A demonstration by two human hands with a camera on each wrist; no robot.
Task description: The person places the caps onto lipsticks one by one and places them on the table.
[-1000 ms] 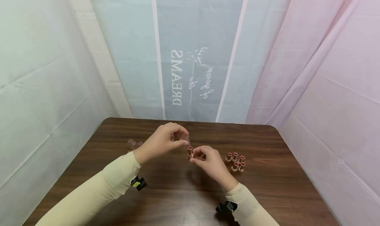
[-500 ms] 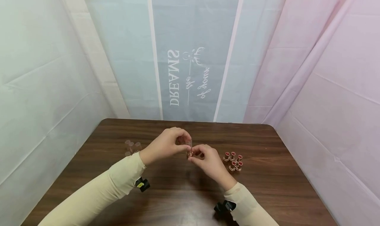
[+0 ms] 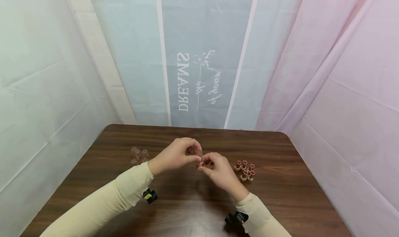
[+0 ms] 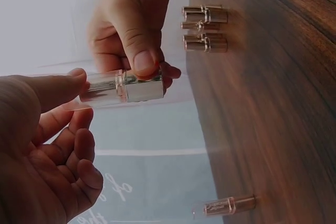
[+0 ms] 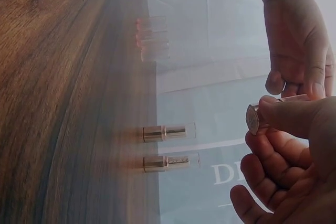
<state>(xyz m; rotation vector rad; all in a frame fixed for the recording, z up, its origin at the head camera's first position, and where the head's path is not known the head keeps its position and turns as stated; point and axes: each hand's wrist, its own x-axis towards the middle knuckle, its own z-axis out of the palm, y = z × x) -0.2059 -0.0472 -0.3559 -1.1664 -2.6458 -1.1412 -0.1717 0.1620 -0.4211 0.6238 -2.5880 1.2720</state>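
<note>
Above the middle of the table, my right hand (image 3: 222, 170) pinches the rose-gold base of a lipstick tube (image 4: 144, 88) between thumb and fingers. My left hand (image 3: 176, 155) holds a clear cap (image 4: 100, 92) by its far end, thumb against fingers. The cap surrounds the tube's narrower part, and its rim is at or close to the collar; whether it is fully seated I cannot tell. In the right wrist view, the flat end of the base (image 5: 253, 119) faces the camera. My left fingers hide part of the cap in the head view.
Several uncapped lipstick tubes (image 3: 245, 174) with red openings stand on the right of the wooden table (image 3: 280, 195). Several clear caps (image 3: 144, 152) stand on the left. Two capped tubes, one nearer (image 5: 170, 163) and one beside it (image 5: 168, 132), stand upright behind my hands.
My left hand has moved slightly right and down, bringing the cap from above the tube to around its upper part. The right hand keeps its grip on the base, almost still.
</note>
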